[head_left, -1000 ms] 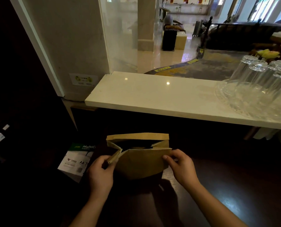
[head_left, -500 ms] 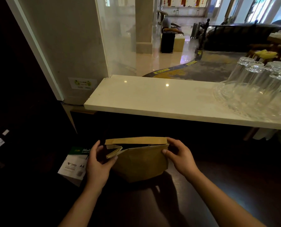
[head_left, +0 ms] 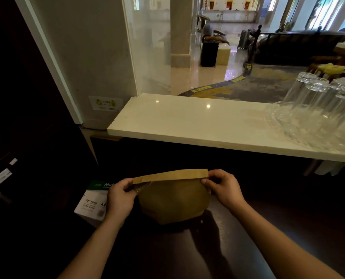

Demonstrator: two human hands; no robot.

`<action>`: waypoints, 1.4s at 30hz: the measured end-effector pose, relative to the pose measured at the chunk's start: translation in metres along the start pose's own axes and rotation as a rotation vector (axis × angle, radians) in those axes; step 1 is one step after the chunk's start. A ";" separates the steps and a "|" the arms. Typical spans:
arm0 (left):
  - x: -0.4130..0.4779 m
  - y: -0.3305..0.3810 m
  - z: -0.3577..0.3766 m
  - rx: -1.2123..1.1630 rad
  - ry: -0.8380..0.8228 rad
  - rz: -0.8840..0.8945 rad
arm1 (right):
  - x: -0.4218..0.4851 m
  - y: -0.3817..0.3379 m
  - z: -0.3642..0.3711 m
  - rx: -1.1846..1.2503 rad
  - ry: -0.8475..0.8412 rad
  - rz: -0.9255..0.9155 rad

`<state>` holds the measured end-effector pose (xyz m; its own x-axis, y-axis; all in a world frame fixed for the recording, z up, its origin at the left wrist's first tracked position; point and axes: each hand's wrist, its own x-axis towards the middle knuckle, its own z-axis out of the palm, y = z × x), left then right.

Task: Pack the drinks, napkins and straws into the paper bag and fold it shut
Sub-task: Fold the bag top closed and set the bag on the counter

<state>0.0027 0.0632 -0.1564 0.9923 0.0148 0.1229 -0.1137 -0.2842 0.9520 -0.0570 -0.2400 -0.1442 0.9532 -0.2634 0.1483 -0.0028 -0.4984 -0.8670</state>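
The paper bag (head_left: 173, 200), gaping a second ago, now has its mouth pressed flat; left hand (head_left: 120, 198) and right hand (head_left: 225, 189) fingers pinch its top corners, so folding has begun.

Marble ledge (head_left: 197, 125) overhanging behind (glasses (head_left: 316, 109) rightward), dark counter (head_left: 288, 228) open.

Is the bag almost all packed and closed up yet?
Nearly. No drinks, napkins or straws are lying out, so they are probably inside the paper bag, though its inside is hidden. The left hand and right hand are pinching the ends of the top strip, which looks pressed flat. What's left is creasing the fold down so it stays shut.
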 end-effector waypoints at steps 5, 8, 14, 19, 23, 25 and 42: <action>0.004 -0.004 0.004 -0.021 0.014 0.002 | -0.002 -0.003 0.001 0.009 0.001 -0.015; 0.006 -0.006 0.004 -0.018 0.014 -0.001 | 0.000 -0.004 0.005 0.028 0.004 0.016; 0.006 -0.011 0.002 -0.020 -0.016 0.000 | 0.000 -0.003 0.005 0.011 0.003 -0.002; -0.007 -0.020 0.004 -0.056 -0.126 -0.094 | 0.004 -0.001 0.010 0.017 0.031 0.036; -0.004 -0.021 0.010 -0.057 -0.088 -0.117 | 0.004 0.005 0.011 0.012 0.037 0.038; -0.001 -0.020 0.013 -0.009 -0.046 -0.138 | 0.004 0.006 0.011 -0.003 0.038 0.035; -0.002 -0.008 -0.003 -0.093 -0.127 0.018 | 0.008 0.008 0.012 0.018 0.071 0.054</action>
<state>0.0016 0.0679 -0.1638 0.9877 -0.1122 0.1089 -0.1292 -0.1934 0.9726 -0.0461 -0.2362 -0.1562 0.9280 -0.3478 0.1340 -0.0475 -0.4671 -0.8829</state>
